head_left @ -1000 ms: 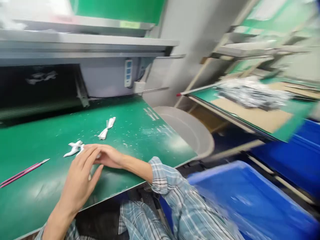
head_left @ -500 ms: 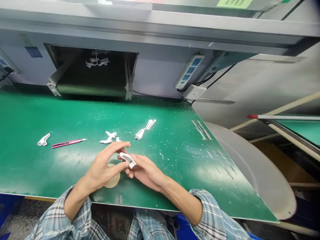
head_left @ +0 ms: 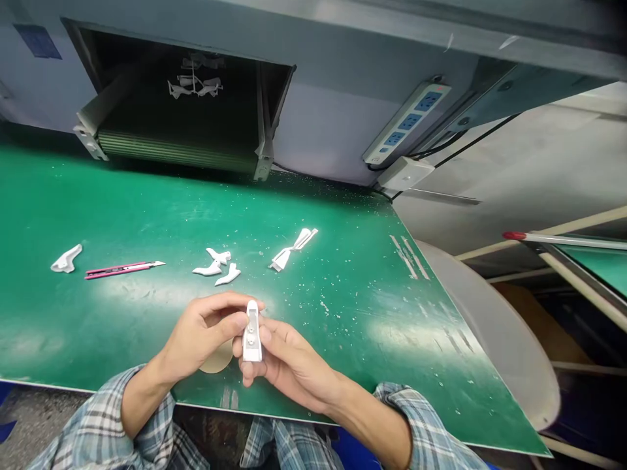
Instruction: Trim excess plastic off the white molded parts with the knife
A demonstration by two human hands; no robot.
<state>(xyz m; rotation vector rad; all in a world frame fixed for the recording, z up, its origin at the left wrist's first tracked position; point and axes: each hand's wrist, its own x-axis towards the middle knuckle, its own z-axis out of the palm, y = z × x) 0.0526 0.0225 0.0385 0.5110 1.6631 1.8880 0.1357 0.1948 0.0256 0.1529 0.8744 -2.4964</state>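
Between my two hands is a small white plastic part (head_left: 252, 336), upright, its hollow inner side with small round posts facing me. My left hand (head_left: 203, 333) pinches its upper left side with thumb and fingers. My right hand (head_left: 294, 356) grips its lower right side, the thumb against the edge and fingers curled behind. Just beyond the hands lie several similar white plastic parts (head_left: 211, 267) in a loose group. Another pair of crossed white pieces (head_left: 294, 249) rests farther right. A pink utility knife (head_left: 122, 269) with its blade out lies left, beside a single white part (head_left: 66, 259).
A green tabletop (head_left: 353, 313) is scattered with white specks. A conveyor belt (head_left: 176, 147) at the back carries white moulded parts (head_left: 194, 87). A power strip (head_left: 407, 123) hangs on the machine. A beige disc (head_left: 217, 360) lies partly under my left hand; a grey-white bin (head_left: 509, 339) stands right.
The white part has been turned from a slant to upright, with its hollow side toward me. Both hands have shifted their hold on it. The camera view has tilted down.
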